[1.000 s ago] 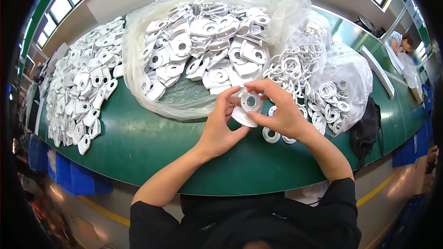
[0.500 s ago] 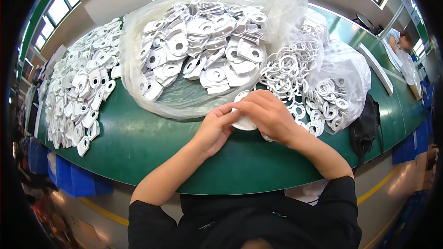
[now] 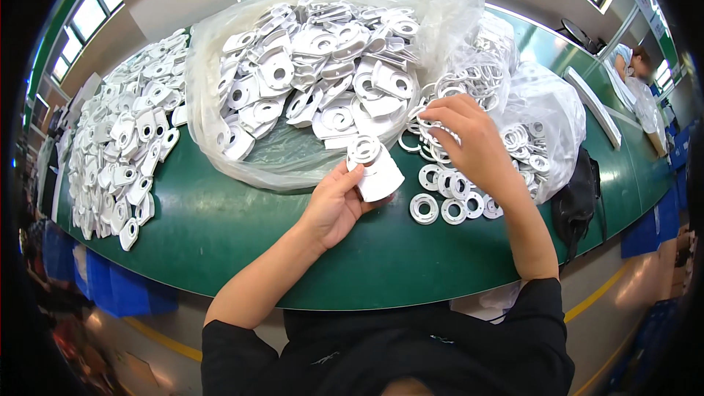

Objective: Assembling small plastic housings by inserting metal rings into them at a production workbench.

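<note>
My left hand [image 3: 339, 204] grips a white plastic housing [image 3: 380, 180] above the table, thumb on its face and fingers behind. A round collar with a hole stands at the housing's upper end, toward the bags. My right hand [image 3: 469, 139] is over the heap of thin white rings [image 3: 469, 82], thumb and fingers apart and bent toward them. No ring is plainly in its grasp. Below that hand lie several flat white washers [image 3: 424, 209] on the green table [image 3: 315, 279].
A large clear plastic bag [image 3: 253, 174] full of white housings lies open ahead. At the left is a loose heap of similar parts [image 3: 121, 154]. A smaller bag of rings [image 3: 561, 114], a black pouch [image 3: 576, 205] and a long white bar [image 3: 592, 106] are at the right. Another person [image 3: 632, 66] sits far right.
My hands were together on the white part; now my right hand has left it and moved up and right to the rings. My left hand still holds the housing, now tilted with its collar showing.
</note>
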Available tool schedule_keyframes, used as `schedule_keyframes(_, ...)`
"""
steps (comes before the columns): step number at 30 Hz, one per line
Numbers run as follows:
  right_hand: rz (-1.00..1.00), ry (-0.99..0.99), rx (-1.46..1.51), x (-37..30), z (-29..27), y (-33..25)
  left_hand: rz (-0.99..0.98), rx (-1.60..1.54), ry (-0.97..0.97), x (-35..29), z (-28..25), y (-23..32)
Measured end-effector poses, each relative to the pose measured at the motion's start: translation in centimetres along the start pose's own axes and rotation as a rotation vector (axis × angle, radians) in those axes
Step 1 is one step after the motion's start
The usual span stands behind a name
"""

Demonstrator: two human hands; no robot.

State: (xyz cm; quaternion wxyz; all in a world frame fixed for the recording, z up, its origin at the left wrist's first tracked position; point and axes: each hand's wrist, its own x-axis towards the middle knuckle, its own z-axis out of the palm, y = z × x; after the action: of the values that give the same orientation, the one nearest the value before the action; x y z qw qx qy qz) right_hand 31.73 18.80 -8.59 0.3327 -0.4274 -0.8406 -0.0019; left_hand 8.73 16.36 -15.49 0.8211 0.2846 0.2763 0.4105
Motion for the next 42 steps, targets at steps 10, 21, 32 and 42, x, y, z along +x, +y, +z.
schedule_keyframes(10,0.113,-0.199,-0.18,-0.4,-1.7,2.0,0.031,0.11,0.076,0.2,0.1,0.2)
schedule_keyframes(21,0.483,0.228,0.364,0.0,-0.1,4.9,0.053,0.184,0.057,0.3,-0.3,0.0)
schedule_keyframes(32,0.612,0.417,0.971,0.0,2.0,7.0,0.027,0.175,-0.047,-0.1,0.5,0.0)
schedule_keyframes(42,0.596,0.647,1.4,-0.1,2.3,8.1,0.052,0.266,-0.085,0.0,0.6,-0.2)
